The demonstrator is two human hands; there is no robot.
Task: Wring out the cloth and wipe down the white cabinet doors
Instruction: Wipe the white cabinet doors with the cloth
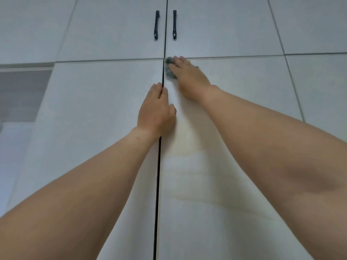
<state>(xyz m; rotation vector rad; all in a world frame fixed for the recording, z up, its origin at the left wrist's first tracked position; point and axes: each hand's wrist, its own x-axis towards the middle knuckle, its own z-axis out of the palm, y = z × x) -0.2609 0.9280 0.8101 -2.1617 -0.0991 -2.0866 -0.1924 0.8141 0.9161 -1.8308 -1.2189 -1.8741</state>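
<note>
My right hand [187, 77] presses the grey cloth [170, 69] flat-fingered against the right door [234, 128], at its top left corner. At seven o'clock from it, my left hand [156, 113] rests open across the gap between the doors; black handles [156, 25] at twelve.

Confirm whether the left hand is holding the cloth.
No: the left hand rests flat and bare on the cabinet door at the centre gap, while the right hand presses the cloth.

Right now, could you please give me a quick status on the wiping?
Right hand pressing grey cloth flat at lower right door's top corner. Left hand flat across the centre seam. Nothing in the way.
</note>
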